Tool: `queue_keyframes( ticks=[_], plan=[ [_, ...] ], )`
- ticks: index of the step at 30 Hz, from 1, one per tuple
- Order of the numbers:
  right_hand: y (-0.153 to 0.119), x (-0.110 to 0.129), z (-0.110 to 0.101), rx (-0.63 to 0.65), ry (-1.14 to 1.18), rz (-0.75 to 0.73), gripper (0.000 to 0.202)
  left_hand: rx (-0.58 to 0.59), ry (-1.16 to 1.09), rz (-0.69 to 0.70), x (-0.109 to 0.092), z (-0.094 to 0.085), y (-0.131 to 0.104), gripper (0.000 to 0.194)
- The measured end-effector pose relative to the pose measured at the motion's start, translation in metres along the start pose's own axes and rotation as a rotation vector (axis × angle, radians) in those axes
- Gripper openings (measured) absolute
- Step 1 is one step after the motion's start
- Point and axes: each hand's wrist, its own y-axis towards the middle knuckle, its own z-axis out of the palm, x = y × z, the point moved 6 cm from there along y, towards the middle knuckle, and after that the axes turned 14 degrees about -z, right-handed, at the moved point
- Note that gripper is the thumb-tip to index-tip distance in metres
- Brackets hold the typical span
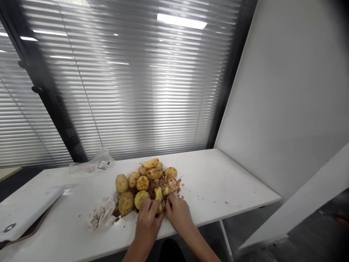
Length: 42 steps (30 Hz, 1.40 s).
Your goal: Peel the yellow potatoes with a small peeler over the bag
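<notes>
My left hand (148,218) is closed at the front edge of a pile of potatoes, its fingers and thumb round a yellow potato (159,208) that is mostly covered. Close beside it my right hand (180,214) has its fingers curled and pinched; what they hold is hidden. A peeled, uneven yellow piece (158,193) stands just above my left fingertips, and a smaller pale piece (165,191) is above my right ones. Several whole potatoes lie behind and to the left, among them a large brownish one (126,203). Brown and pinkish peelings or crumbs (170,183) lie behind my right hand.
Crumpled white tissue (102,213) lies left of the pile. A clear plastic bag (94,163) with a label is at the table's back edge. A white flat board or case (29,209) is at the left. The white table (218,182) meets blinds behind and a wall at right.
</notes>
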Motion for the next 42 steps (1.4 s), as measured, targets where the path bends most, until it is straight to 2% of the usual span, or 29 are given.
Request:
queue_keyframes(
  ticks=[7,16,24,32,36,42],
  plan=[
    [-0.003,-0.002,0.003,0.047,-0.020,0.007,0.020,-0.001,-0.006,-0.022,-0.002,-0.001,0.001,0.009],
    [-0.002,0.000,-0.012,0.007,-0.027,-0.065,0.021,-0.056,-0.010,-0.024,-0.001,-0.005,0.003,0.008],
    [0.009,-0.004,-0.008,0.024,-0.084,-0.014,0.024,-0.038,0.008,-0.069,-0.001,-0.004,0.003,0.010],
    [0.017,-0.001,-0.003,0.047,-0.077,-0.016,0.021,-0.101,0.024,-0.066,0.001,-0.011,0.003,0.005],
    [0.012,0.002,-0.010,0.016,-0.031,-0.041,0.021,-0.114,0.023,-0.048,-0.001,-0.013,0.004,0.007],
    [0.010,-0.014,-0.022,0.034,-0.041,-0.013,0.012,-0.158,0.044,-0.051,-0.005,-0.016,0.006,0.008]
  ],
)
